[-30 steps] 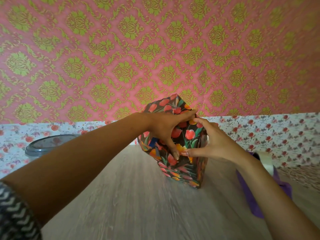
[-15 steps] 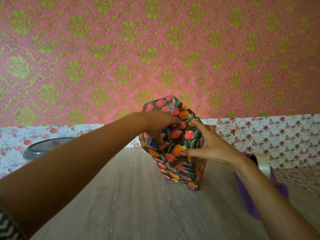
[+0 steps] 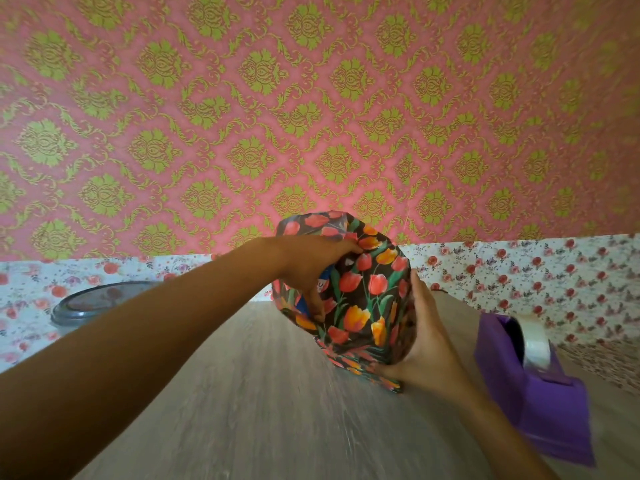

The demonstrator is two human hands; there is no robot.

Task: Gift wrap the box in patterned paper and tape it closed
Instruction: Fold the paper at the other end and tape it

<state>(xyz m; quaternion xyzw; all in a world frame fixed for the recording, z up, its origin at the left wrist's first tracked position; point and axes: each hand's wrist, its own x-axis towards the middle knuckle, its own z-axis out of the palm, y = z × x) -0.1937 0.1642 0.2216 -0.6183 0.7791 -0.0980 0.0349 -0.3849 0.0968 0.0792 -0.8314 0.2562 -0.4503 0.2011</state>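
A box wrapped in dark tulip-patterned paper (image 3: 363, 299) stands on end on the wooden table (image 3: 259, 410), tilted a little. A sliver of the blue box shows at its left under the loose paper. My left hand (image 3: 311, 268) holds the upper left of the paper, fingers over the top fold and thumb pressing down the front. My right hand (image 3: 422, 344) cups the box's right side, thumb at the lower front corner, fingers hidden behind.
A purple tape dispenser (image 3: 533, 386) with a clear tape roll stands to the right of the box. A grey-lidded container (image 3: 93, 306) sits at the far left against the floral backdrop. Pink and green patterned wall behind.
My right hand slid from the front of the box to its right side and lower corner. My left hand shifted up to the top left fold. The view moved closer and the dispenser came into sight.
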